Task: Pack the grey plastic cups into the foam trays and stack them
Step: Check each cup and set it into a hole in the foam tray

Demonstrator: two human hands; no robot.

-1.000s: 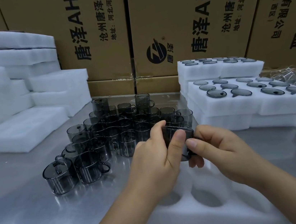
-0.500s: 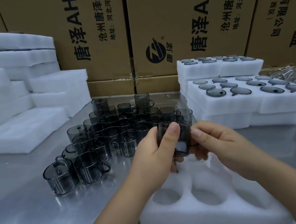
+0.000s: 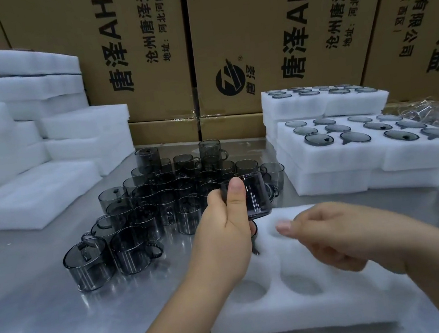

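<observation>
I am watching the left grip (image 3: 227, 238) curling round one grey plastic cup (image 3: 256, 198), thumb lying up its side, holding it just above the far left corner of the near foam tray (image 3: 302, 314). The right grip (image 3: 331, 238) is hovering over that tray, blurred, fingers loosely curled, holding nothing. Loose cups (image 3: 161, 199) are crowding the tabletop (image 3: 37, 316) beyond.

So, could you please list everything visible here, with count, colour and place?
held cup: one, grey, above the near tray's far end.
loose cups: many, grey, clustered mid-table.
near tray: one, white foam, holes empty, at front.
filled trays: several stacked, white, right side.
empty foam: several stacks, white, left side.
boxes: several, brown, behind.
clear plastic: one heap, far right.
table: one, silver metal.
left hand: grips the held cup.
right hand: holds nothing, over the near tray.
</observation>
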